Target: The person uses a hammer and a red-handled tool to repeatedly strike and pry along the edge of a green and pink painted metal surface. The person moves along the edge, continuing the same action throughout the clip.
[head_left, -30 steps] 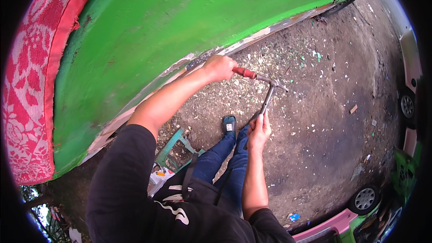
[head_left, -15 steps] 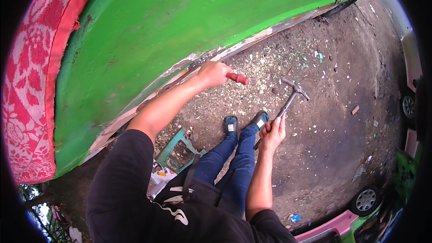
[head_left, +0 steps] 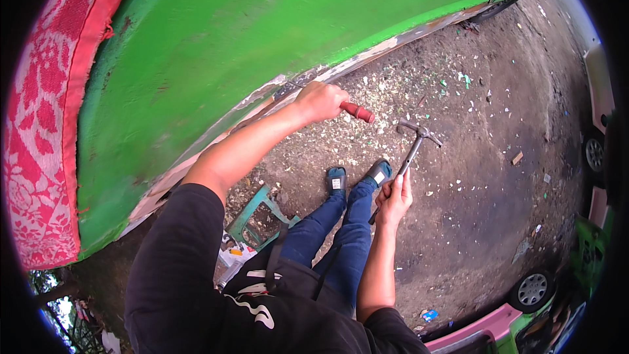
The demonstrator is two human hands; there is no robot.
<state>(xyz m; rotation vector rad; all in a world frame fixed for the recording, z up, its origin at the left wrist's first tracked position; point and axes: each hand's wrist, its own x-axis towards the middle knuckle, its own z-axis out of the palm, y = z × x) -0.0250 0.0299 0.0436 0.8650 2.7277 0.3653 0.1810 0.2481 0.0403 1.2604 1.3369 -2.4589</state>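
Note:
My left hand point(head_left: 321, 101) is closed around a red-handled screwdriver point(head_left: 358, 112). The end of its handle sticks out toward the right, and a thin metal shaft shows on the other side, reaching to the lower edge of the green car panel point(head_left: 216, 33). Paint is stripped along that edge, baring patched metal point(head_left: 262, 95); the tool's tip is hard to make out. My right hand point(head_left: 393, 202) grips a metal claw hammer point(head_left: 417, 132) by its shaft. The hammer's head is raised, a short gap to the right of the red handle and not touching it.
Pale chips litter the dirt ground point(head_left: 472, 177) below the panel. A green plastic stool point(head_left: 244, 219) stands left of my legs. A red patterned cloth point(head_left: 42, 157) hangs over the panel at far left. Pink and green vehicle parts with a wheel point(head_left: 533, 290) lie along the right.
My left hand and the red handle have shifted slightly right and down, uncovering part of the shaft. The hammer head has moved a little left, nearer the handle.

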